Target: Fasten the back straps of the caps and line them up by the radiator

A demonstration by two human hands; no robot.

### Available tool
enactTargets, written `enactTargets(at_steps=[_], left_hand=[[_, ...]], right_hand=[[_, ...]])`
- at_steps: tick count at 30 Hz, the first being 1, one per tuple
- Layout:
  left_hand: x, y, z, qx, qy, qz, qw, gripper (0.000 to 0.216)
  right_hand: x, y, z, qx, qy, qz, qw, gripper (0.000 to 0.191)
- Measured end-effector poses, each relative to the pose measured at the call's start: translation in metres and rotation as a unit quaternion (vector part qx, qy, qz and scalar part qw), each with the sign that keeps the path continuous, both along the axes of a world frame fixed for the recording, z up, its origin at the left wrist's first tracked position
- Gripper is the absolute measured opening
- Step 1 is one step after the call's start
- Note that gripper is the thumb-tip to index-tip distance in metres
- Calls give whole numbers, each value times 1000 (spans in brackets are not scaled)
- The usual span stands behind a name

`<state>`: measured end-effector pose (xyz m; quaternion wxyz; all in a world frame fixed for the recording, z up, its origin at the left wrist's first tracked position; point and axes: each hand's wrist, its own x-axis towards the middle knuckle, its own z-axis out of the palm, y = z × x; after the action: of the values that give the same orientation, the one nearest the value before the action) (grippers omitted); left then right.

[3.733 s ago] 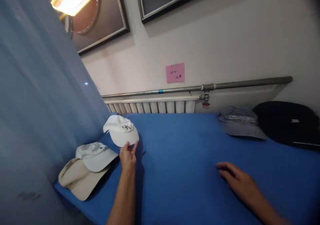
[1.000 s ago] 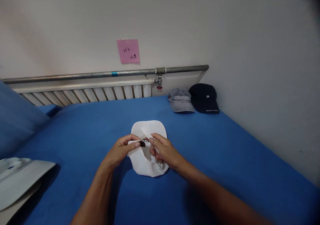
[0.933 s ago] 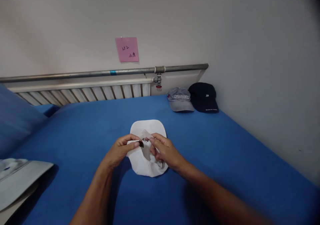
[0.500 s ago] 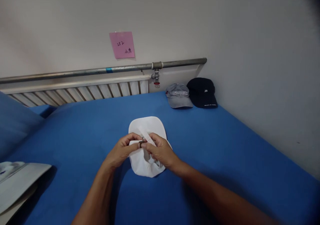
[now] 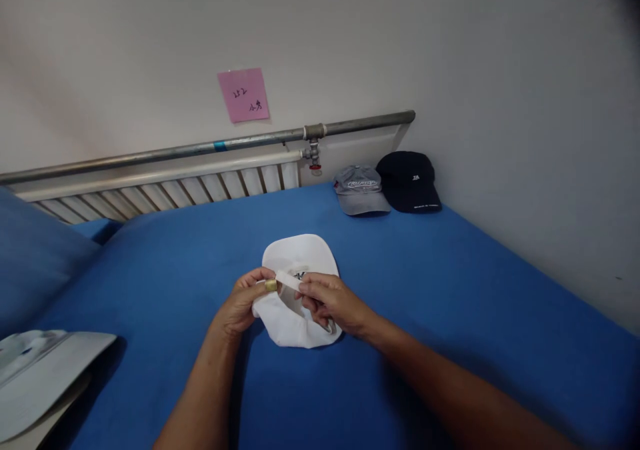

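Observation:
A white cap (image 5: pixel 299 258) lies on the blue surface (image 5: pixel 165 270) with its brim pointing away from me and its back opening toward me. My left hand (image 5: pixel 243 303) pinches the small brass buckle of the cap's rear strap. My right hand (image 5: pixel 330 301) is closed on the white strap (image 5: pixel 289 279) just right of the buckle, fingers curled over the cap's back edge. The strap stretches between the two hands. The cap's logo is partly hidden behind the strap.
A grey cap (image 5: pixel 360 189) and a black cap (image 5: pixel 410 182) sit at the far right by the wall. Two pale caps (image 5: pixel 35 377) are stacked at the lower left. A radiator (image 5: pixel 165 190) and pipe (image 5: pixel 250 141) run along the back; a pink note (image 5: pixel 243 95) is on the wall.
The white cap came from the left stack to the middle in front of me. Over the last second both hands worked at its rear strap, which now stretches between them with the buckle showing.

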<state>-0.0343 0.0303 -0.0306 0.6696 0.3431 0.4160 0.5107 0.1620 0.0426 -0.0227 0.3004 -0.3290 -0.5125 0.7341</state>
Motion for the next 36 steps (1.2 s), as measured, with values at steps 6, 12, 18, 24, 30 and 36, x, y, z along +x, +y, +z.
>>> enactTargets(at_steps=[6,12,18,24,30,36], left_hand=[[-2,3,-8,2,-18,-10,1000,30],[-3,5,-11,-1,-24,-18,1000,28],[-2,5,-11,-6,-22,-23,999,29],[0,5,-8,-11,-16,-36,999,29],[1,5,-7,-13,-14,-47,999,30],[1,5,-8,-9,-16,-51,999,31]], right_hand=[[0,3,-4,-16,-5,-7,1000,17],[0,5,-7,-17,-15,9,1000,16],[-1,4,-5,-13,-21,9,1000,16],[1,5,-2,-4,-32,24,999,15],[2,5,-1,-3,-25,41,999,15],[4,7,-4,-9,5,58,998,14]])
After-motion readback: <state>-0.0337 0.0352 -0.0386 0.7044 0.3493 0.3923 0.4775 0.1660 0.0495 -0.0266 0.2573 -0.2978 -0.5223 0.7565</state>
